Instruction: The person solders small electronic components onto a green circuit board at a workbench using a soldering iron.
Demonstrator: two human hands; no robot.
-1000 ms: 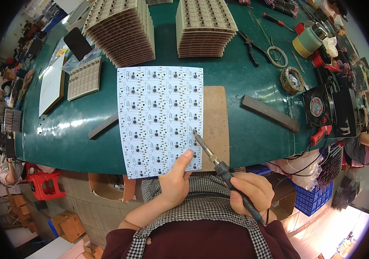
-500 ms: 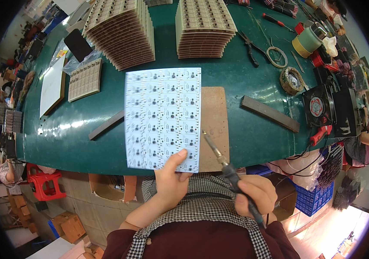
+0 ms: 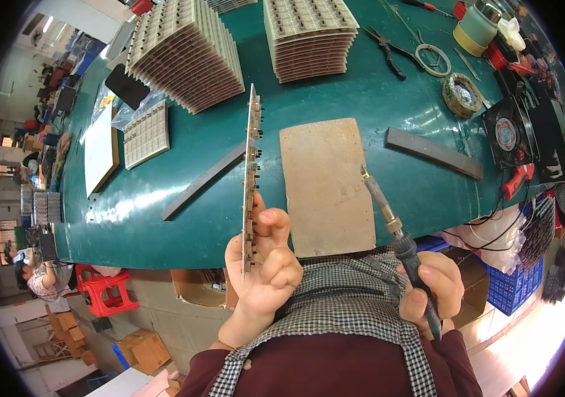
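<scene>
My left hand [image 3: 266, 268] grips a circuit board panel [image 3: 250, 178] near its lower end. The panel stands on edge toward me, so only its thin side and a row of small dark parts show. In my right hand [image 3: 432, 288] is a soldering iron [image 3: 398, 233], held like a pen, its tip pointing up and left over the right edge of a brown board [image 3: 325, 188]. That brown board lies flat on the green table [image 3: 219, 231]. The tip touches nothing that I can see.
Two tall stacks of panels [image 3: 186, 56] [image 3: 310, 40] stand at the back. Dark bars [image 3: 206, 180] [image 3: 433, 152] flank the brown board. Rightward lie pliers [image 3: 388, 53], a wire coil [image 3: 433, 61], a round tin [image 3: 462, 96] and a fan [image 3: 508, 135]. A small panel [image 3: 147, 135] lies left.
My left hand has turned the panel from face-up to edge-on, uncovering the brown board. The soldering iron stays in my right hand, and the whole view has shifted a little.
</scene>
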